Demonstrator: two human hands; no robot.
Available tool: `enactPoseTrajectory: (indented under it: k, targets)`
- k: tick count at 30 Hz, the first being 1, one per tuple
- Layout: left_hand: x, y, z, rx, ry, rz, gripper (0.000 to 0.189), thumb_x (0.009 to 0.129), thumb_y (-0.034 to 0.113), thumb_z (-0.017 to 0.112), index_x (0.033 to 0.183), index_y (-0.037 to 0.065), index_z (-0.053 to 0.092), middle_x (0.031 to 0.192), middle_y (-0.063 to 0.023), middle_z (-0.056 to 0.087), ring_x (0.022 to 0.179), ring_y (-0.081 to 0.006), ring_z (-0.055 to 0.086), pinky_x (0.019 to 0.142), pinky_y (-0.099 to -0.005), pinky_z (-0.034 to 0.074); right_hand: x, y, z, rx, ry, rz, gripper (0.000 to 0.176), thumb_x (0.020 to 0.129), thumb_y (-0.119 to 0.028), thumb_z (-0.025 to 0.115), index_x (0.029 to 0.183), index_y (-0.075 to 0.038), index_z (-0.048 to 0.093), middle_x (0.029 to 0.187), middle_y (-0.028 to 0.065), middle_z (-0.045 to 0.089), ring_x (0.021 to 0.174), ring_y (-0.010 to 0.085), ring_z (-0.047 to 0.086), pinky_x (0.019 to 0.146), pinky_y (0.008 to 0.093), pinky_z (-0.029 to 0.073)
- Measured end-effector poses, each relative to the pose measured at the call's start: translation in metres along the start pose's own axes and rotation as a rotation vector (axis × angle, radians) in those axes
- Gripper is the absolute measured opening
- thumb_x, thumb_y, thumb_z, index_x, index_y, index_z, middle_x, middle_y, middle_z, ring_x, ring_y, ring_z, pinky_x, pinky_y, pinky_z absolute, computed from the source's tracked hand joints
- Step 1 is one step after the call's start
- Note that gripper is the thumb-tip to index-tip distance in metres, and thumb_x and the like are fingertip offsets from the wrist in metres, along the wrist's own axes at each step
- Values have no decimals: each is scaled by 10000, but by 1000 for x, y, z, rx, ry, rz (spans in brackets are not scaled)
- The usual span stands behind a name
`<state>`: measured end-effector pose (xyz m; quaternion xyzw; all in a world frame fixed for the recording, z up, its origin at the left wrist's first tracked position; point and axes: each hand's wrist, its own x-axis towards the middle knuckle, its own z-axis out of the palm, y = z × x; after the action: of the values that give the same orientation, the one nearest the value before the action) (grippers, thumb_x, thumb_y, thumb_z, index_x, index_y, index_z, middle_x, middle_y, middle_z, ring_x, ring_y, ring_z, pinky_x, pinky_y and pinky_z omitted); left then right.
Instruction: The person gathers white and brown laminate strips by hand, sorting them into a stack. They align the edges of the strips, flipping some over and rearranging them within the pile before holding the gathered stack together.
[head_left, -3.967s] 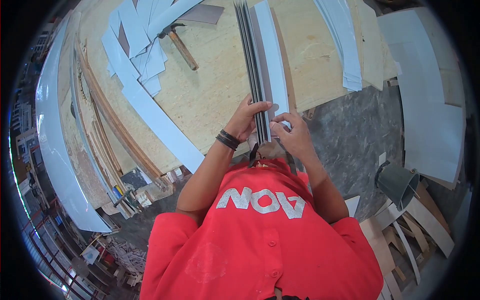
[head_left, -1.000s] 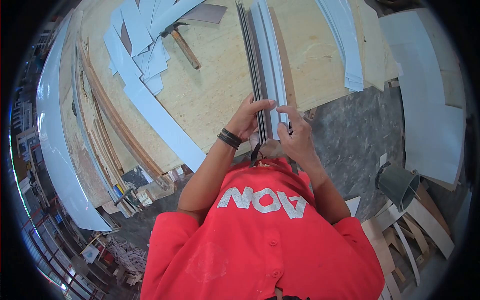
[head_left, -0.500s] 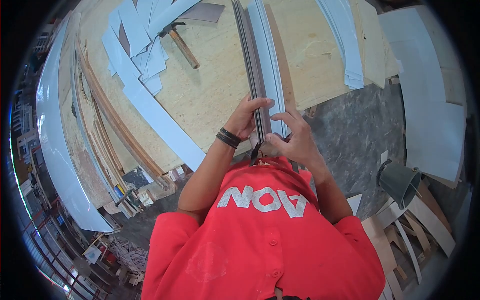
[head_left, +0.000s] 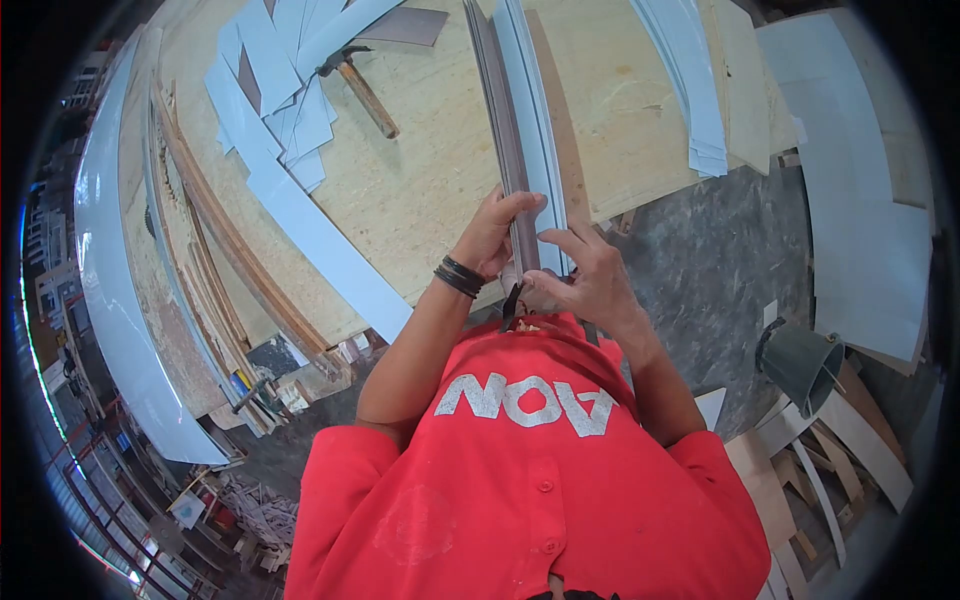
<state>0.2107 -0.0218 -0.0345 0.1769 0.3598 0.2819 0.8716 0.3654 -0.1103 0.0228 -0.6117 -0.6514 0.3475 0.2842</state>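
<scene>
A long bundle of thin strips (head_left: pixel 513 150), brown-grey on the left and white on the right, stands on edge and runs away from me over the table. My left hand (head_left: pixel 490 235), with dark bands at its wrist, wraps the near end of the bundle, thumb across the top. On the other side, my right hand (head_left: pixel 592 270) pinches the near end of the strips; its thumb is low by the brown-grey ones and its forefinger lies over the white ones. Part of its grip is hidden.
A claw hammer (head_left: pixel 365 90) lies on the wooden tabletop (head_left: pixel 420 180), near scattered white strips (head_left: pixel 310 215). Curved white strips (head_left: pixel 690 90) are stacked at the right edge. Long wooden pieces (head_left: pixel 220 230) lie left. A grey bucket (head_left: pixel 800 360) and offcuts are on the floor at right.
The brown-grey strips have closed up and tilted slightly, showing more of a flat side. My right thumb has shifted a little left at their near end. My left hand keeps its hold.
</scene>
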Motion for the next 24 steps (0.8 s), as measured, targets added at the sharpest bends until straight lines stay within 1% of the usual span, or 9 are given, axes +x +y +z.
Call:
enactPoseTrajectory:
  k: [4,6,10,13,16,18,19,21,24]
  targets:
    - [7,-8,-7,4,6,24,224,913,175,616,1072,18,627,918,-57,675,790,-143,679,660,-308,599,-3,6,6,-41,12,-26,426,764,-271,811,1061,-6,660,992,182,600,815,349,655,686,419,527]
    - [10,-10,-11,36,13,16,220,908,162,610,1070,15,626,918,-59,675,780,-145,680,653,-306,596,-4,9,7,-108,65,-135,381,786,-266,794,1046,-17,672,955,174,601,802,347,651,677,423,523]
    - [11,-12,-11,14,-3,28,221,909,174,601,1062,16,626,911,-63,674,771,-141,676,633,-292,578,-2,10,3,-115,49,-132,369,797,-278,785,1037,-19,676,946,169,604,797,343,655,672,425,524]
    - [5,-7,-4,125,82,28,229,915,201,587,1046,17,623,899,-57,667,757,-138,663,644,-289,557,-3,12,4,-121,19,-94,368,796,-289,784,1032,-26,681,950,164,609,791,342,656,669,421,527]
    - [3,-8,-1,207,165,23,244,925,241,587,1002,13,622,895,-53,657,770,-134,649,673,-293,544,-4,12,7,-150,51,-87,339,753,-224,814,1009,-34,697,948,152,617,771,314,659,662,386,526]
    - [11,-20,-5,137,135,94,320,937,282,594,1105,12,561,929,-64,629,765,-141,637,694,-307,550,-5,14,9,-178,35,-105,316,759,-206,800,1007,-41,695,941,150,611,764,307,654,659,390,526]
    - [12,-24,-3,138,135,93,320,937,282,594,1105,12,561,929,-64,629,765,-141,637,694,-307,550,-5,14,9,-178,36,-104,316,759,-206,800,1007,-41,695,941,150,611,764,307,654,659,390,526]
    - [14,-30,0,123,264,234,381,950,328,607,1158,44,461,949,-74,589,762,-151,631,696,-324,559,-3,14,11,-187,42,-167,265,827,-235,732,1028,-66,692,980,148,617,778,332,663,661,428,538]
    - [16,-34,-2,153,377,210,382,965,355,612,1124,84,395,932,-66,548,744,-143,610,686,-323,563,-2,15,13,-203,38,-211,233,830,-190,715,1024,-65,685,998,147,621,771,329,665,652,427,542]
